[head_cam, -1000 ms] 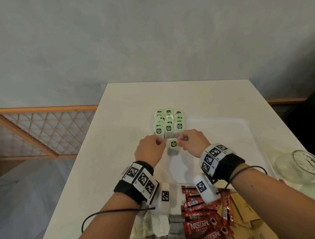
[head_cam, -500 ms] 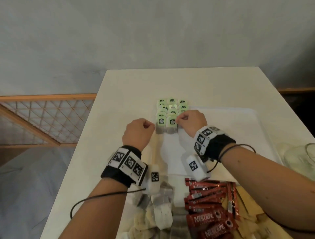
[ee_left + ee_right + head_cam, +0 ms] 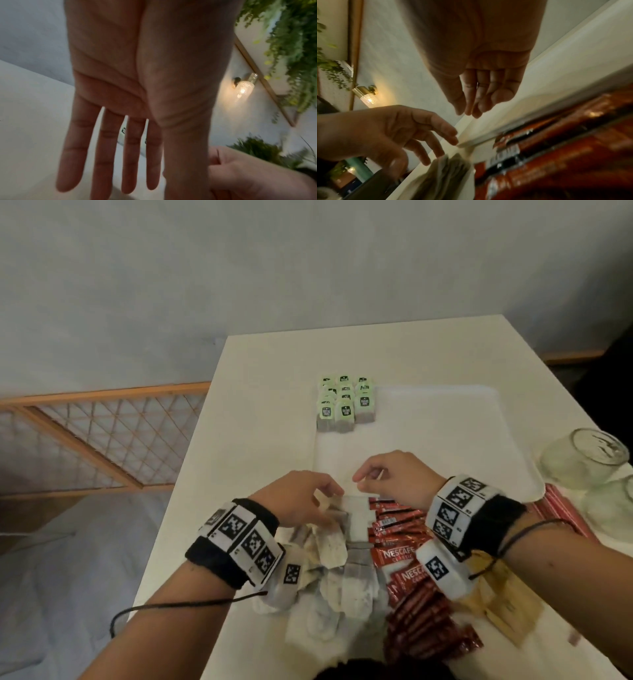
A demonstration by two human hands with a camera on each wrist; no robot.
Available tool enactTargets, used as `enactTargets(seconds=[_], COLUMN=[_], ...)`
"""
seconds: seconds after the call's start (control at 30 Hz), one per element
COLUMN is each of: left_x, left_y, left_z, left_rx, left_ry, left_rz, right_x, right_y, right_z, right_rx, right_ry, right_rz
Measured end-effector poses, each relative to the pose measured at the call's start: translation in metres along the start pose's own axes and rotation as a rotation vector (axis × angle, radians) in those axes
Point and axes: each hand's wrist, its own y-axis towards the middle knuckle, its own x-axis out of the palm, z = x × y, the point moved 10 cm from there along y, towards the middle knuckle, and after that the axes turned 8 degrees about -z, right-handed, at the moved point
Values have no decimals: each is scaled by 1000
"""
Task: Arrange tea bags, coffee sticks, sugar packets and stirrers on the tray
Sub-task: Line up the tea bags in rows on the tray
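A white tray (image 3: 445, 440) lies on the table, with rows of green-tagged tea bags (image 3: 346, 405) standing in its far left corner. A loose pile of tea bags (image 3: 339, 573) lies in front of the tray, red coffee sticks (image 3: 400, 556) to its right, then brown sugar packets (image 3: 500, 604). Red-striped stirrers (image 3: 561, 515) lie by the tray's right corner. My left hand (image 3: 322, 494) hovers over the loose tea bags with straight, spread fingers, holding nothing. My right hand (image 3: 366, 477) hangs over the tray's near edge, fingers loosely bent and empty.
Two clear glass jars (image 3: 585, 463) stand at the table's right edge beside the tray. A wooden lattice rail (image 3: 102, 440) runs beyond the table's left side. Most of the tray's surface is bare white.
Both hands have drawn back from the tea bag rows to the tray's near edge. The tea bag they pinched a second ago now stands in the front row, and both hands are empty.
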Motion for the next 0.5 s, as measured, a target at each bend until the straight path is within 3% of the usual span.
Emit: enactTargets(seconds=[0.1,0.33,0.5], left_x=[24,30,31], left_y=[1,11,19], left_z=[9,13,21], left_rx=[-15,-120,-99], left_ry=[122,253,277], left_rz=[-111,-78,-79], right_x=[13,21,16], right_y=[-19,-52,-71], right_z=[-2,18,33], right_rx=[-9,55,100], right_ry=[-3,21,58], right_rz=[-40,2,69])
